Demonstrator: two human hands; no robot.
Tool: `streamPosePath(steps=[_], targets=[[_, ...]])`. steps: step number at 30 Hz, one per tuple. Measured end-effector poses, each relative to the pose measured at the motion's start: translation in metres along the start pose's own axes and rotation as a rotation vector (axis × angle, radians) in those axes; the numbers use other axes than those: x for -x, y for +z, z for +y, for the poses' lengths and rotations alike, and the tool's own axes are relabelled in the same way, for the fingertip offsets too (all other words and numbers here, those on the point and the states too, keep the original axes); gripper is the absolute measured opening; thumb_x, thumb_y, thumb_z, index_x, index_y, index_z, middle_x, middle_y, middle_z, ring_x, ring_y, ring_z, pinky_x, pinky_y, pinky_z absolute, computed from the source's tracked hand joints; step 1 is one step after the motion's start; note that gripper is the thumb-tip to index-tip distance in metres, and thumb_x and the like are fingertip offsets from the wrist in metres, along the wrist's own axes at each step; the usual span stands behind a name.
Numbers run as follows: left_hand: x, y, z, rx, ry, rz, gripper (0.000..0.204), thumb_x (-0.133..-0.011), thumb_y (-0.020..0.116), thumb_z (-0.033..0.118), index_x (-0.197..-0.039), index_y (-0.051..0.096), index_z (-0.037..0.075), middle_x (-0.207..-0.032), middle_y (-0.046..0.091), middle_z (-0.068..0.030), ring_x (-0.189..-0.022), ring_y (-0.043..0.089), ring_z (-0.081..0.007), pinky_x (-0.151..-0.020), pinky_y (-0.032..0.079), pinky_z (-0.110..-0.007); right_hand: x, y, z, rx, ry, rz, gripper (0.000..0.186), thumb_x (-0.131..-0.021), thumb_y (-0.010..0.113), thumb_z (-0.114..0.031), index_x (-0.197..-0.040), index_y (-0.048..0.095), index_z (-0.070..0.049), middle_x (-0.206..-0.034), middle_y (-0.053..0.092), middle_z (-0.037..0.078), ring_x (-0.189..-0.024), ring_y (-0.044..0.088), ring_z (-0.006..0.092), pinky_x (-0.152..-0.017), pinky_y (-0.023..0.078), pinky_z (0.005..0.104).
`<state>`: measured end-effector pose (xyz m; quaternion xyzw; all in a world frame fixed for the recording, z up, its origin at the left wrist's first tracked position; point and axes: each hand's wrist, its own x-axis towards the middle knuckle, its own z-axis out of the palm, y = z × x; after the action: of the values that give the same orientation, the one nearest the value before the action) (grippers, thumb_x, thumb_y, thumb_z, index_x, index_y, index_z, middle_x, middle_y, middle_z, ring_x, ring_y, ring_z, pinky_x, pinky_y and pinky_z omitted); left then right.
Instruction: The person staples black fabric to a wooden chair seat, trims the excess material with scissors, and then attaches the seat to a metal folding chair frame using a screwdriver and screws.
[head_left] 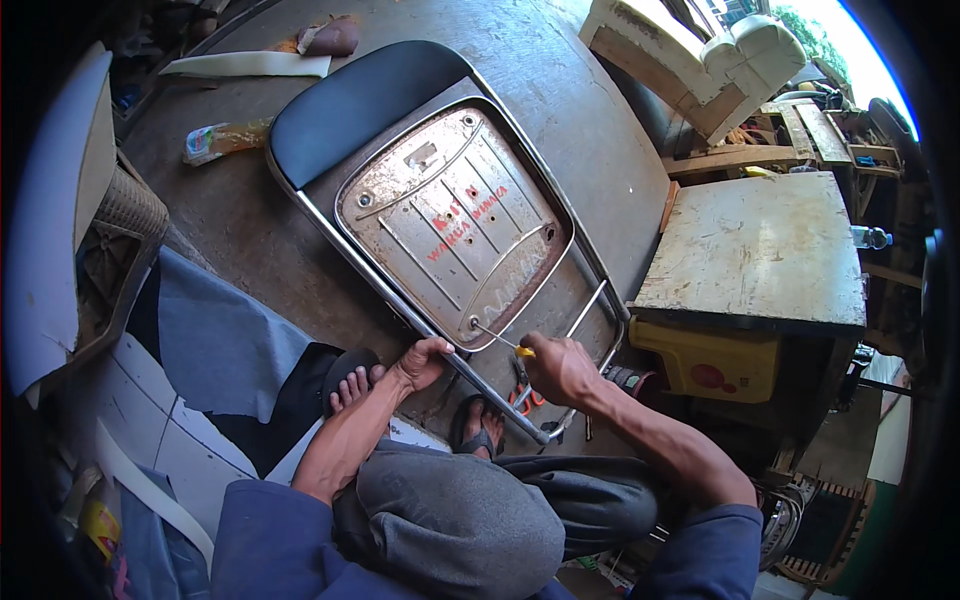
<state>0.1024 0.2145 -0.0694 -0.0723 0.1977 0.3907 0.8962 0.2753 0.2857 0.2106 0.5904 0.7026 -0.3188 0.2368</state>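
A folded metal chair [440,215] lies underside up on the concrete floor, its rusty seat pan facing me and its dark backrest at the far end. My left hand [420,362] grips the chair's grey tube frame at the near edge. My right hand [560,368] is closed around a screwdriver with a yellow handle [523,351]; its thin shaft points left to a spot on the seat pan's near corner [474,322]. Pliers with red handles [522,398] lie on the floor under my right hand, partly hidden.
A worn white workbench [755,250] with a yellow machine [710,365] beneath stands to the right. Grey fabric [225,340] and white panels [130,400] lie at left beside a woven basket [125,215]. A cream foam chair frame [700,60] sits far right. My sandalled feet [350,380] rest by the chair.
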Motion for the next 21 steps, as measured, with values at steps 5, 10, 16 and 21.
streamPosePath(steps=[5,10,16,21], targets=[[-0.002,-0.002,0.002,0.011,-0.037,-0.014,0.017,-0.076,0.074,0.007,-0.093,0.073,0.008,-0.092,0.072,-0.0019,-0.091,0.066,-0.0163,-0.095,0.050,-0.035,-0.006,-0.009,-0.001,-0.089,0.090,0.059,0.041,-0.091,0.063,-0.016,-0.128,0.060,0.000,-0.098,0.071,0.029,-0.097,0.071,0.0456,-0.085,0.056,0.0542],[-0.002,-0.008,0.000,0.014,-0.035,-0.023,0.017,-0.077,0.073,0.007,-0.094,0.073,0.008,-0.092,0.072,-0.0008,-0.091,0.066,-0.0160,-0.095,0.050,-0.035,-0.001,-0.006,0.000,0.322,-0.265,0.086,0.039,-0.089,0.059,-0.012,-0.126,0.061,0.000,-0.085,0.068,0.023,-0.084,0.072,0.0424,-0.072,0.058,0.0519],[-0.008,-0.020,-0.007,0.041,-0.052,-0.047,0.023,-0.078,0.073,0.008,-0.101,0.073,0.006,-0.099,0.073,-0.0025,-0.097,0.067,-0.0170,-0.099,0.050,-0.035,-0.014,-0.015,0.009,-0.484,0.428,-0.171,0.033,-0.092,0.065,-0.025,-0.110,0.067,0.002,-0.093,0.076,0.024,-0.077,0.074,0.0410,-0.068,0.059,0.0473],[-0.012,-0.036,-0.011,0.023,-0.050,-0.069,0.029,-0.078,0.072,0.009,-0.107,0.073,0.003,-0.106,0.074,-0.0051,-0.103,0.068,-0.0191,-0.103,0.049,-0.036,0.002,0.005,0.008,0.329,-0.154,0.051,0.047,-0.096,0.059,-0.019,-0.137,0.055,0.002,-0.104,0.068,0.024,-0.093,0.072,0.0374,-0.075,0.059,0.0467]])
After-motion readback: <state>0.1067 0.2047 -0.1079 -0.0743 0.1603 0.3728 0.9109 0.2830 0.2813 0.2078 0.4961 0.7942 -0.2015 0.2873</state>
